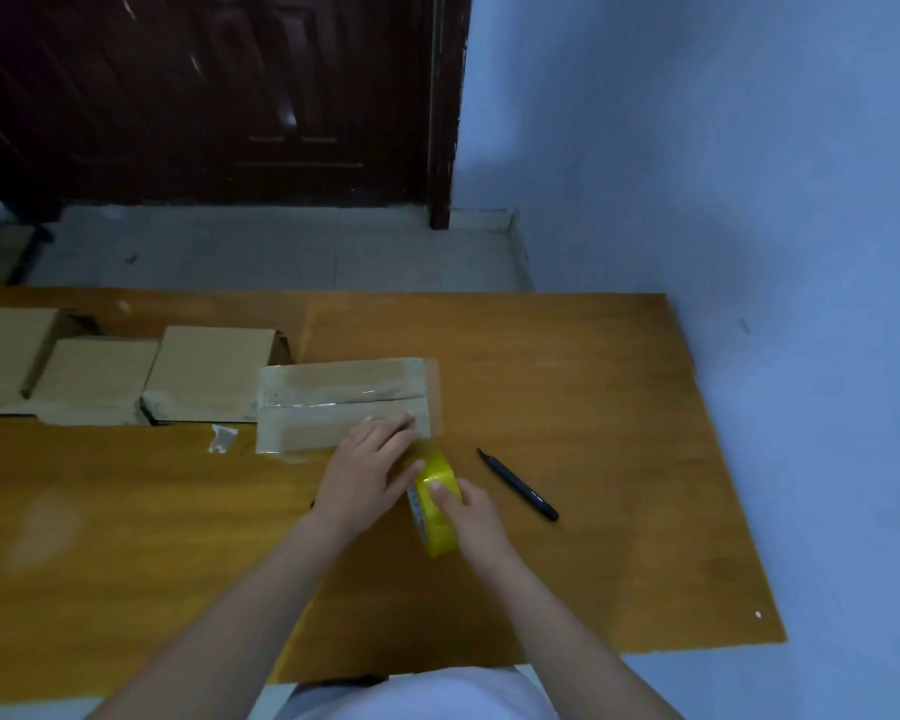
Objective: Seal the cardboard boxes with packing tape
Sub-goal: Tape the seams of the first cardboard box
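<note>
Left hand (366,470) flat on the taped brown cardboard box (341,405) near corner, right hand (468,511) gripping the yellow tape roll (437,504), black pen-like cutter (518,484) beside, bare wooden desk (619,459) to its right edge

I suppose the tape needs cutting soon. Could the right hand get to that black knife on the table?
Probably yes. The black knife lies bare on the table, just right of the right hand, nothing between. But that hand grips the tape roll, so it must let go first.
</note>
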Motion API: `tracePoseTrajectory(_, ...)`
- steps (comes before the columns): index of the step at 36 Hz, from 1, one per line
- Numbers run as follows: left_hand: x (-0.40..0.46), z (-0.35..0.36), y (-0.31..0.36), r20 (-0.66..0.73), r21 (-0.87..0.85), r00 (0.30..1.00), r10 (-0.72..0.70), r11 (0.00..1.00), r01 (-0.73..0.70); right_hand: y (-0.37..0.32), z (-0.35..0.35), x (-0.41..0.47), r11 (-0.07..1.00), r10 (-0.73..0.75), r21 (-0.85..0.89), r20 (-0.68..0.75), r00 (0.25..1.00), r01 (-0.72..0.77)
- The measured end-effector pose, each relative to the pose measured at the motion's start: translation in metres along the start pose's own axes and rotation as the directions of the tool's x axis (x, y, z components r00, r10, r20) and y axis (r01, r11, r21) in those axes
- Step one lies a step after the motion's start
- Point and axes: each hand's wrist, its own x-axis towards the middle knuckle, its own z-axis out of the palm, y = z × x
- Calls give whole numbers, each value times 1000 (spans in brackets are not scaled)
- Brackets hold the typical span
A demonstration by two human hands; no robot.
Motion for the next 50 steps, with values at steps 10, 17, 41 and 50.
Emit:
tracePoseTrajectory(10, -5, 6, 2, -19, 83, 999, 29, 996, -28, -2, 17, 8, 921, 185, -322, -135, 973, -219)
tracePoseTrajectory(17, 13, 1, -1, 97, 106, 989, -112, 989, 101, -15, 18, 14, 973, 189, -132, -21, 982, -190)
tracePoseTrajectory(41, 13, 6, -8, 97, 105, 993, -62, 993, 52, 40, -80, 45, 715, -224, -698, -273, 935, -33)
tracePoseTrajectory(50, 13, 8, -8, 42, 158, 998, -41, 987, 34, 4, -76, 12, 491, -596, -742, 97, 797, 457)
